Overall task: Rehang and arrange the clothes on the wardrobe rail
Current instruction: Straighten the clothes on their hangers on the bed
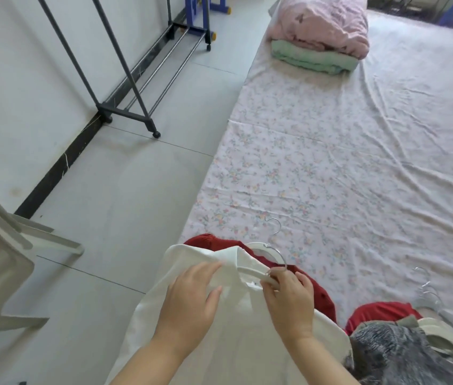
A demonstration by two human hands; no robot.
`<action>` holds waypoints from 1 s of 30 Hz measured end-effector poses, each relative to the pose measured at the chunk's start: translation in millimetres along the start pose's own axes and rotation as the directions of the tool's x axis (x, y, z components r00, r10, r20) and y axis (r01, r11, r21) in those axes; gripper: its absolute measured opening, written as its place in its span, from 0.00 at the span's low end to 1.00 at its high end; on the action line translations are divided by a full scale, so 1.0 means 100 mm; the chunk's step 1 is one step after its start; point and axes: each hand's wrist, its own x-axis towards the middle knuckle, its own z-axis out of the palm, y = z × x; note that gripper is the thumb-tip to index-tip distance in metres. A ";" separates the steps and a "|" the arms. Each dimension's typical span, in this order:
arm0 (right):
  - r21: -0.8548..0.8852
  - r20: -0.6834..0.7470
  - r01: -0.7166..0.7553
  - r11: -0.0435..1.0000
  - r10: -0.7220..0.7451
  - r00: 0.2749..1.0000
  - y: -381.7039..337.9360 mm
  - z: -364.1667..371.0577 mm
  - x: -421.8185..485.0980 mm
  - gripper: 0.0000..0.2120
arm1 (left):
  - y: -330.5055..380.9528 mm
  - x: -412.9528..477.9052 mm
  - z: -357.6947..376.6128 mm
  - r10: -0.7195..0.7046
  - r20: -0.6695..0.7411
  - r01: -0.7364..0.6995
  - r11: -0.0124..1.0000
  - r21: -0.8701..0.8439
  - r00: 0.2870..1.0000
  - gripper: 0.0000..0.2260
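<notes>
Presently my right hand (289, 298) pinches the white hanger (250, 273) just below its hook, while my left hand (189, 295) lies on the white shirt (236, 343) by the collar, fingers near straight, pressing the cloth. The shirt rests at the bed (331, 162) edge over a red garment (214, 241), well apart from the garment rack (125, 79).

Risk, in my judgement: the collar looks only partly seated, so lifting now could shed a shoulder. The hook may also snag the red garment.

A small neck label is unreadable.
</notes>
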 end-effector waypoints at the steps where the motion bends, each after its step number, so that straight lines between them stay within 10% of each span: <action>1: 0.019 -0.032 0.033 0.999 -0.032 0.999 -0.07 -0.16 -0.09 0.07 | 0.14 0.03 -0.08 0.035 0.006 -0.035 0.999 0.003 0.999 0.18; 7: 0.176 -0.227 0.087 0.980 -0.046 0.973 -0.57 -1.15 -0.53 0.10 | 0.71 -0.07 -0.36 0.330 0.110 -0.341 0.935 0.097 0.937 0.23; 16: 0.104 -0.455 -0.172 0.980 0.200 0.868 -0.68 -2.43 -1.40 0.14 | 1.66 -0.59 -0.38 0.761 0.022 -0.755 0.646 -0.117 0.648 0.11; 30: -0.086 -0.708 -0.586 0.806 0.364 0.605 0.26 -3.73 -3.75 0.13 | 3.34 -2.52 0.61 0.907 0.195 -0.811 0.422 -0.406 0.374 0.11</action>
